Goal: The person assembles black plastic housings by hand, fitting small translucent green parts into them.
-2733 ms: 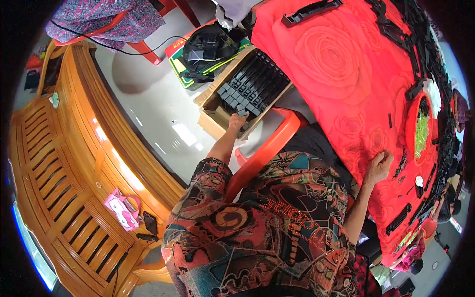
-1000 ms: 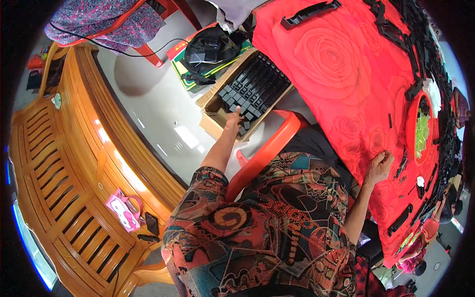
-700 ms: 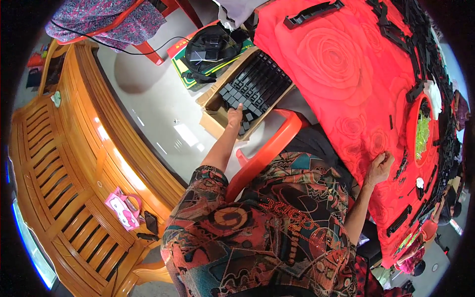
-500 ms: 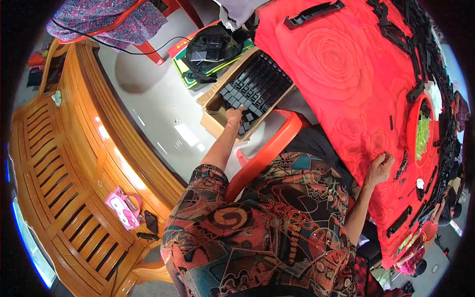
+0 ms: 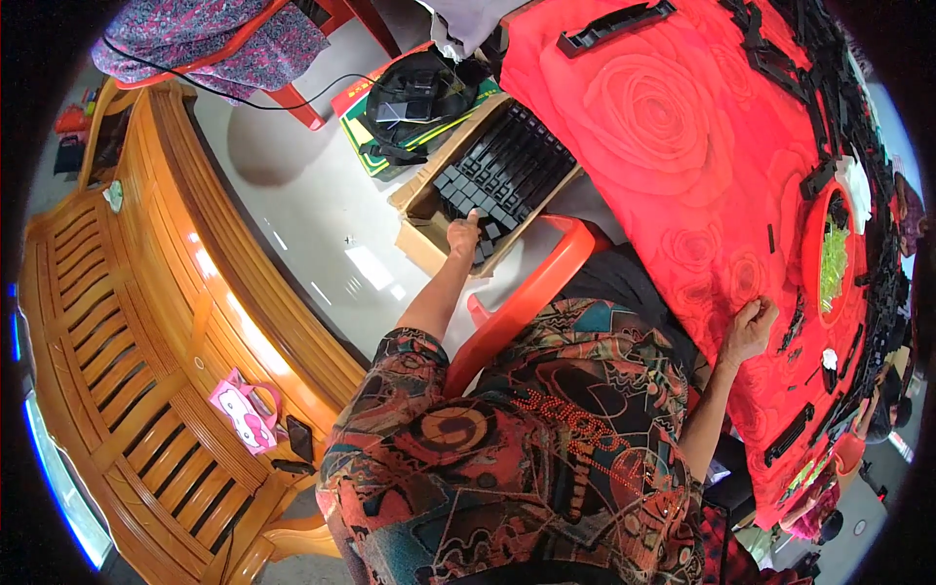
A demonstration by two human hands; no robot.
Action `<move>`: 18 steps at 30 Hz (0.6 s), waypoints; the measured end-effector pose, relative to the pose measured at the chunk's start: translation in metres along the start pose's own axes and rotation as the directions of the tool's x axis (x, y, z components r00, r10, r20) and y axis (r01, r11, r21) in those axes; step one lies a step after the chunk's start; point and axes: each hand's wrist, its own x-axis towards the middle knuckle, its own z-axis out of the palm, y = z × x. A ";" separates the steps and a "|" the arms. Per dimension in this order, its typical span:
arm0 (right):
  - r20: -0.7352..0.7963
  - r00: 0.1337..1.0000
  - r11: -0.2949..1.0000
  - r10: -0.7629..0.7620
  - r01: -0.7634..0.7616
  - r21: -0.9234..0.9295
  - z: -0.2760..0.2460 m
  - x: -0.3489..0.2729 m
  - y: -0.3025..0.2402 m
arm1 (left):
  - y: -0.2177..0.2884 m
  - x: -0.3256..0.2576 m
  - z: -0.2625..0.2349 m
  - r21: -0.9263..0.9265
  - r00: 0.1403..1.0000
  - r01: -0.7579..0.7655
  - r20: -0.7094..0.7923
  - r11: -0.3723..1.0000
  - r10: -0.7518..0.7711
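My left hand (image 5: pixel 463 235) reaches into an open cardboard box (image 5: pixel 421 237) beside the table. Its thumb points away from me over the black plastic parts (image 5: pixel 478 185) packed in rows; the other fingers look curled, and what they grip is hidden. These parts are long and dark, with blocky ends turned toward my hand. On the right, my right hand (image 5: pixel 750 329) rests over the edge of the red rose-patterned tablecloth (image 5: pixel 663 185). Its fingers are bent in with the thumb pressed to them; whatever may be between them does not show.
A red basin (image 5: pixel 821 283) with yellow-green pieces stands among heaped black parts (image 5: pixel 775 63) along the table's far side. A long black part (image 5: pixel 616 27) lies at the top. A red plastic chair (image 5: pixel 531 302), a black bag (image 5: pixel 419 93) and a wooden bench (image 5: pixel 146 390) surround me.
My left hand has shifted very slightly in the box, and its thumb lifts a little. My right hand stays at nearly the same place with its fingers bent.
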 end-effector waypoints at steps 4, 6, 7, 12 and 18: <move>-0.008 1.000 1.000 -0.010 0.010 0.026 0.001 0.001 0.000 | -0.020 0.016 -0.001 -0.024 0.997 -0.038 0.065 0.999 0.039; 0.015 1.000 0.999 0.008 -0.009 0.046 0.000 0.000 -0.001 | -0.031 0.024 -0.002 0.014 0.986 -0.089 0.140 0.996 0.086; 0.010 1.000 0.999 -0.001 0.001 0.039 0.000 0.001 0.000 | -0.036 0.027 -0.001 0.046 0.967 -0.145 0.217 0.988 0.132; 0.028 0.999 1.000 0.023 -0.023 0.004 0.003 0.001 0.003 | -0.027 0.027 0.001 0.113 0.991 -0.061 0.125 0.992 0.047; -0.020 0.999 1.000 -0.026 0.026 0.000 -0.001 0.000 -0.001 | -0.002 0.009 -0.004 -0.246 0.977 0.194 0.132 0.950 -0.166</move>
